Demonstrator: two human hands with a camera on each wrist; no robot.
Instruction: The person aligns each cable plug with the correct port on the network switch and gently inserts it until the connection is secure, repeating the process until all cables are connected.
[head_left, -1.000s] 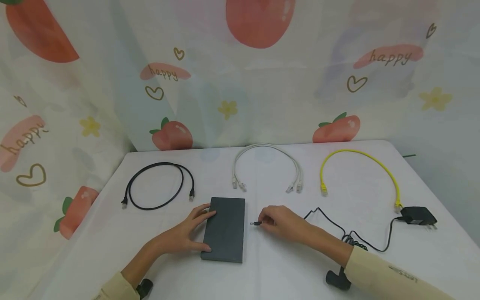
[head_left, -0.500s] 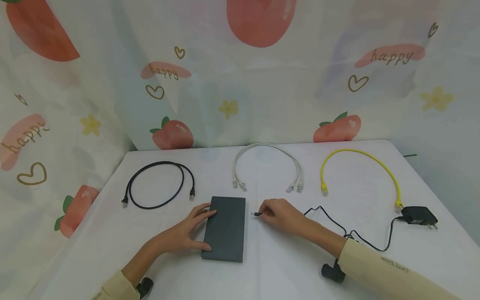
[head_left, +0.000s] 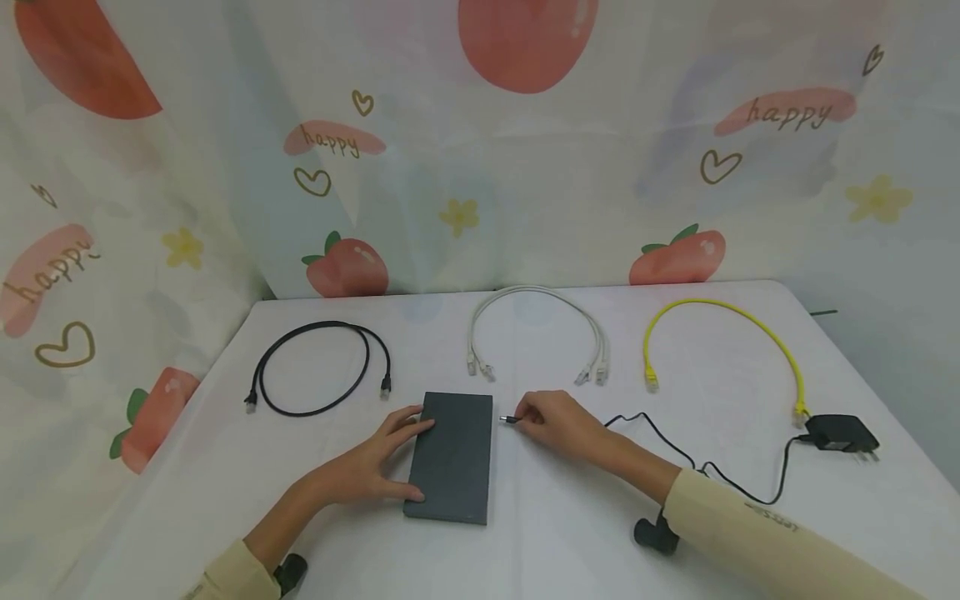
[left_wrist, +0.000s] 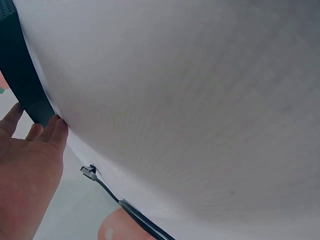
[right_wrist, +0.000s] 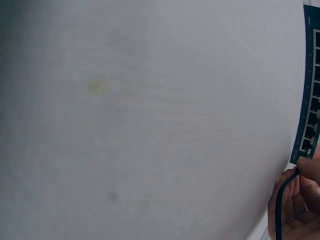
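Observation:
A dark grey network switch (head_left: 452, 462) lies flat on the white-covered table. Its row of ports (right_wrist: 312, 100) faces right, toward my right hand. My left hand (head_left: 363, 468) rests against the switch's left side, fingers and thumb spread along that edge; the left wrist view shows the fingertips touching the casing (left_wrist: 27, 75). Between thumb and fingers, my right hand (head_left: 558, 425) pinches the black barrel plug (head_left: 510, 419) of a power adapter cord. The metal tip points left, a short gap from the port side near its far end. In the right wrist view, the cord (right_wrist: 280, 210) trails down past the fingers.
Across the back lie a looped black network cable (head_left: 258, 375), white network cables (head_left: 598, 342) and a yellow network cable (head_left: 780, 342). The adapter's black body (head_left: 840, 432) sits at the right, its cord (head_left: 660, 437) running under my right forearm.
My right hand has moved away from me along the switch's port side, carrying the plug, then slightly left toward it. My left hand and the switch have stayed in place.

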